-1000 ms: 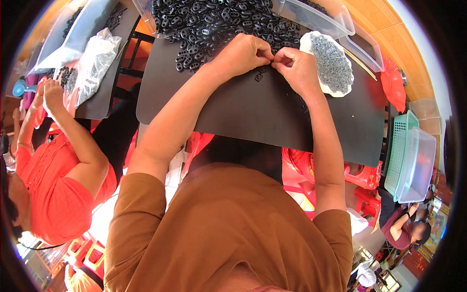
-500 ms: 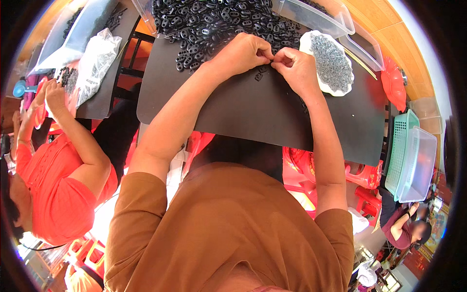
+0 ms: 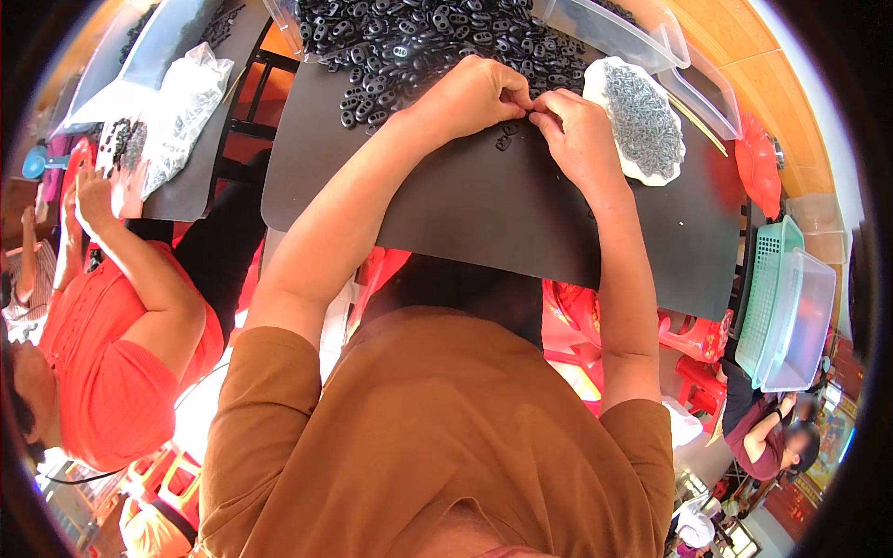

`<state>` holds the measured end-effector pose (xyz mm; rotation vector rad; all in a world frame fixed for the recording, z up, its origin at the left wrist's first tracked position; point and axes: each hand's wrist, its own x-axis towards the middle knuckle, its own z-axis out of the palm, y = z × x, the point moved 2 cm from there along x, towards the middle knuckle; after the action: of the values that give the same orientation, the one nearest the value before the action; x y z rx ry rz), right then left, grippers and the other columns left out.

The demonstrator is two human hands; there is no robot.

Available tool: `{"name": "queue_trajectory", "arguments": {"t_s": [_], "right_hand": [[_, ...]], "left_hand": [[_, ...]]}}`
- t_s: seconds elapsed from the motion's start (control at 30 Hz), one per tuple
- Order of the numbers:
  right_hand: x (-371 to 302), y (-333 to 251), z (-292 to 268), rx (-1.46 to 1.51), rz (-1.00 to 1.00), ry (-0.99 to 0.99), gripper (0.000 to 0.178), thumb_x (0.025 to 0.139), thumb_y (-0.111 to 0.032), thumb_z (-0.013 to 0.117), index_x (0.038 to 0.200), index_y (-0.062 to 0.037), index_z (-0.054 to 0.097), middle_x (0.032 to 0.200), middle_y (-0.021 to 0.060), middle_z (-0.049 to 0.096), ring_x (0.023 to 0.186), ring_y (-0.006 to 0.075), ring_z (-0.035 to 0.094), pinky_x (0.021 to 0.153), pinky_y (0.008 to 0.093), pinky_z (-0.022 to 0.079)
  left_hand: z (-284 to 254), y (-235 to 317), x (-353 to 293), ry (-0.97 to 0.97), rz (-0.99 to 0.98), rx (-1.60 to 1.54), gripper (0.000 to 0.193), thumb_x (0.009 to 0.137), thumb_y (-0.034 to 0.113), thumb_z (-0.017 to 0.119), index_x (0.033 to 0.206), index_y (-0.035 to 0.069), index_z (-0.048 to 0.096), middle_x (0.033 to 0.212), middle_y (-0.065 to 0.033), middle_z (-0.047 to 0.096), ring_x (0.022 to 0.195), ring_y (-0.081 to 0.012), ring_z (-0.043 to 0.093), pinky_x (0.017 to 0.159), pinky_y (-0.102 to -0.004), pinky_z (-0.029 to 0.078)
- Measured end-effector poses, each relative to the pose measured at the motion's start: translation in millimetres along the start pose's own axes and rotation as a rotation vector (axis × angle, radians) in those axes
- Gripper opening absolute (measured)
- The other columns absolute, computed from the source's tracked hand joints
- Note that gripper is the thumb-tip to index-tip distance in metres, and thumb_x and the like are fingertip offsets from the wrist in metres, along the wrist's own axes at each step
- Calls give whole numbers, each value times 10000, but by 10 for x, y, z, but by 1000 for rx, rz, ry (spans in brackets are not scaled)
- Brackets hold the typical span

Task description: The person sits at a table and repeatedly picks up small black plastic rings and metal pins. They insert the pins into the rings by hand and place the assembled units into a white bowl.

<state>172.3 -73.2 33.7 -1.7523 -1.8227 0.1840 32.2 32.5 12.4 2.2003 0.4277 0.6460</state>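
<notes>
My left hand [image 3: 476, 98] and my right hand [image 3: 574, 128] meet fingertip to fingertip over the dark table [image 3: 446, 209]. Both are closed in a pinch; whatever lies between the fingers is too small and covered to name. Just below the fingertips rest a few small black pieces [image 3: 505, 138]. Beyond my left hand spreads a big heap of black oval plastic pieces with two holes [image 3: 419, 42]. To the right of my right hand sits a white scalloped dish [image 3: 662, 173] filled with small grey metal parts [image 3: 642, 116].
Clear plastic bins [image 3: 642, 42] stand at the back right. A red flower-shaped dish [image 3: 758, 166] lies at the right edge, above a green basket [image 3: 765, 298]. On the left, a person in red [image 3: 121, 325] works at another table beside a white plastic bag [image 3: 189, 112].
My hands stay pinched together, with only a slight shift of the fingers. The whole view has moved a little. At the left, the co-worker's hands have dropped slightly.
</notes>
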Motion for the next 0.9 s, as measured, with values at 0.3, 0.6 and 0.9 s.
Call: {"name": "queue_trajectory", "arguments": {"t_s": [0.3,0.6,0.9], "right_hand": [[-19,58,97,42,-4,59,89,778,-70,705,824,-9,660,810,141,654,755,351,637,676,408,506],[-19,52,9,197,115,19,104,805,-83,697,837,0,643,747,92,645,666,216,636,626,333,499],[736,363,-898,453,150,4,150,890,-201,670,925,-57,646,753,-8,626,673,56,586,611,217,476]], "left_hand": [[-8,9,15,3,55,46,88,764,34,731,850,23,717,793,-105,722,749,-194,713,701,-290,548],[-36,2,-14,24,-33,-39,123,796,50,721,916,33,743,823,-88,734,749,-148,698,722,-273,541],[-164,82,-36,22,-25,10,138,800,61,703,924,5,727,841,-126,732,754,-187,706,740,-293,546]]}}
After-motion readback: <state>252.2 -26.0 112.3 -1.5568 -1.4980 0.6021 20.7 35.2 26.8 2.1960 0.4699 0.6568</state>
